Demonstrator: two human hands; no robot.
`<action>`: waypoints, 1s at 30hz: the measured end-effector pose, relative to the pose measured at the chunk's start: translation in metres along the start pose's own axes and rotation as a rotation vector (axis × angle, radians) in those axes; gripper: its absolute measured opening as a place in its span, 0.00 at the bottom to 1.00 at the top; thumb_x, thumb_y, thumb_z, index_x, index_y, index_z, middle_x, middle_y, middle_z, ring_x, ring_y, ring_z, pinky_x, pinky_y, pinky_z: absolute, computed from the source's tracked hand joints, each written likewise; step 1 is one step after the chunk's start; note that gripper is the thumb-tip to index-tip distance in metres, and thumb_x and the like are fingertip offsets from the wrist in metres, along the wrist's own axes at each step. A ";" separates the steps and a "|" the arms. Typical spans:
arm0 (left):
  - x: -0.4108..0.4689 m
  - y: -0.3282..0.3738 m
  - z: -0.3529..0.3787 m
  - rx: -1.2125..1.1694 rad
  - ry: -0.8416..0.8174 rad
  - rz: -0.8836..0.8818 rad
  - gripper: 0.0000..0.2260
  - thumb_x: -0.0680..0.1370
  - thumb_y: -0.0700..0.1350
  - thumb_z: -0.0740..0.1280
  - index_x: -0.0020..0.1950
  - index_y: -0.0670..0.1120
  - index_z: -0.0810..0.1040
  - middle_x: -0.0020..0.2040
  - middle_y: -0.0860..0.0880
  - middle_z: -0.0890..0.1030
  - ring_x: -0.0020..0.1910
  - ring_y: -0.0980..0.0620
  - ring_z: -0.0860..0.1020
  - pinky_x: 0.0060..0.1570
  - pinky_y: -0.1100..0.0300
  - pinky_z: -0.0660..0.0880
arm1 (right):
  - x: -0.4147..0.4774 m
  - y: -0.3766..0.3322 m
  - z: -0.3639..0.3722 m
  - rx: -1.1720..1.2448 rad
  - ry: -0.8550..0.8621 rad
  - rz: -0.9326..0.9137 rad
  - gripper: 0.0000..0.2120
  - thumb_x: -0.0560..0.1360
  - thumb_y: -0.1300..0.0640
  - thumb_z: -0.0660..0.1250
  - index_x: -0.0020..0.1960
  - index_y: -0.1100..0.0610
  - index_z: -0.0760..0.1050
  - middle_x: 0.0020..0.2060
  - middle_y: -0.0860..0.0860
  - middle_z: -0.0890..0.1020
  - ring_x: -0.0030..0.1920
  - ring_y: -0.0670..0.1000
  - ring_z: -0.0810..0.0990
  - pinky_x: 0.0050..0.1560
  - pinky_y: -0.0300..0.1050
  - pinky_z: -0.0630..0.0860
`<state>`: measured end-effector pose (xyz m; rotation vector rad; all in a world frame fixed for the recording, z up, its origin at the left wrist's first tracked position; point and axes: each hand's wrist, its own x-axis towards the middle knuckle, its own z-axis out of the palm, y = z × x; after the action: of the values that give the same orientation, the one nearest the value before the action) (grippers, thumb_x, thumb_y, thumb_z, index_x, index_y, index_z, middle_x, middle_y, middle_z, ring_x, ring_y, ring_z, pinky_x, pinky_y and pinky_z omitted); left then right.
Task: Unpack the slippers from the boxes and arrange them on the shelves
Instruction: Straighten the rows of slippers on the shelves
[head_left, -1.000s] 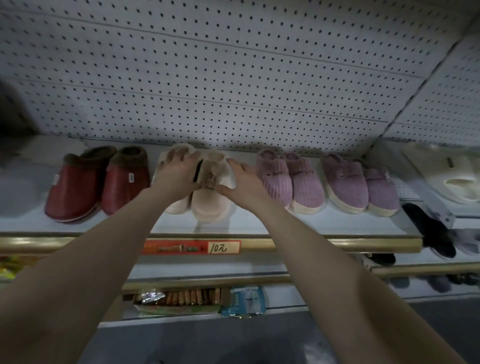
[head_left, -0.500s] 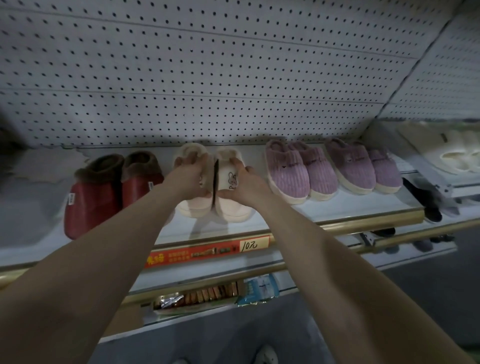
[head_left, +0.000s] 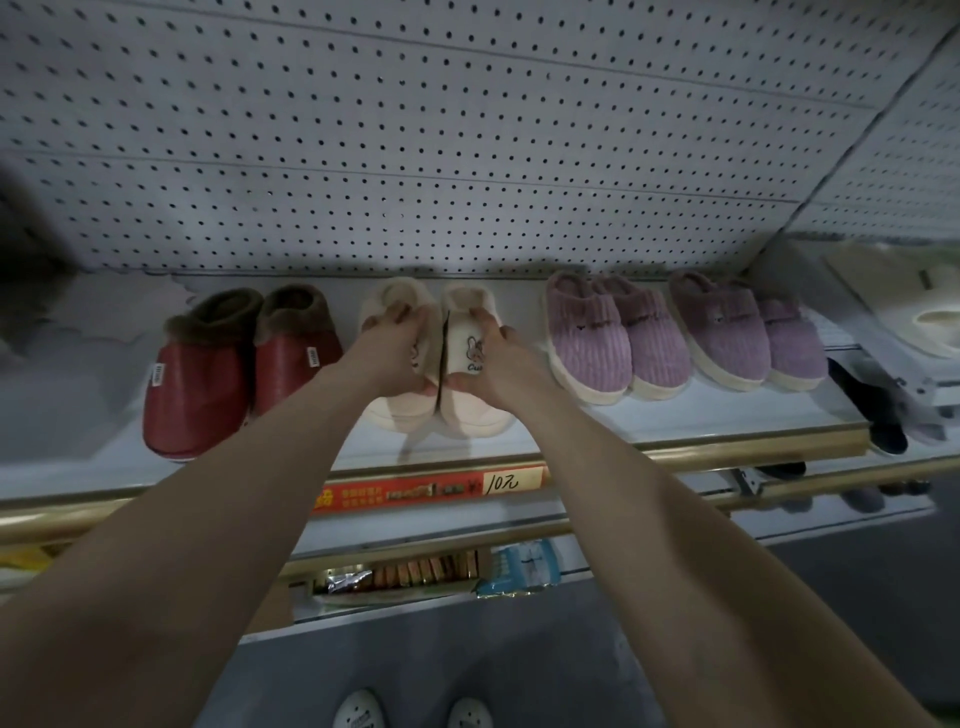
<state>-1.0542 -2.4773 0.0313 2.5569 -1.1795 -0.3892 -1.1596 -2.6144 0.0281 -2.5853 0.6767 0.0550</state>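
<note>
**Cream plush slippers (head_left: 470, 418) sit on the shelf, one under each hand**

The pair stands side by side, sides touching, on the white metal shelf (head_left: 675, 423). It sits between the dark red fur-lined slippers (head_left: 197, 395) and the two pairs of lilac corduroy slippers (head_left: 592, 353), toes toward the front edge.

The left hand (head_left: 392, 353) lies over the upper of the left slipper, fingers curled onto the fluffy collar. The right hand (head_left: 501, 364) wraps the right slipper from its outer side, thumb near the seam where the two meet. The little rabbit patch shows between the hands.

From where I stand these look light and squashy. The fleece upper would likely dent under a hard squeeze, and the pile offers plenty of friction, so a slip seems unlikely. The thick pale sole is probably the firmest part. Holding across the upper with fingertips down near the sole edge should steer each one squarely. Nothing here looks breakable. The main risk seems to be nudging the neighbouring pairs out of line.
</note>
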 end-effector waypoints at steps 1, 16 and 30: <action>-0.002 0.002 0.002 -0.001 0.002 0.000 0.44 0.66 0.52 0.78 0.76 0.45 0.58 0.74 0.42 0.63 0.71 0.41 0.64 0.67 0.49 0.65 | 0.000 0.001 0.000 0.009 -0.004 0.002 0.47 0.70 0.43 0.75 0.79 0.47 0.50 0.67 0.56 0.68 0.64 0.63 0.73 0.60 0.52 0.71; -0.032 0.016 0.025 0.054 -0.192 -0.076 0.61 0.64 0.53 0.81 0.79 0.57 0.36 0.78 0.49 0.31 0.77 0.33 0.39 0.72 0.39 0.55 | -0.016 0.018 -0.006 0.060 -0.049 0.002 0.48 0.71 0.48 0.75 0.80 0.44 0.46 0.68 0.58 0.67 0.65 0.61 0.73 0.61 0.49 0.70; -0.009 0.013 0.023 0.106 -0.147 -0.064 0.62 0.62 0.56 0.81 0.79 0.57 0.35 0.79 0.48 0.35 0.77 0.35 0.42 0.70 0.37 0.61 | -0.003 0.024 -0.012 0.019 -0.062 -0.015 0.49 0.72 0.48 0.74 0.81 0.45 0.44 0.71 0.56 0.65 0.68 0.61 0.70 0.65 0.49 0.67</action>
<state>-1.0771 -2.4822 0.0167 2.7022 -1.2004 -0.5516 -1.1744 -2.6373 0.0287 -2.5590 0.6328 0.1224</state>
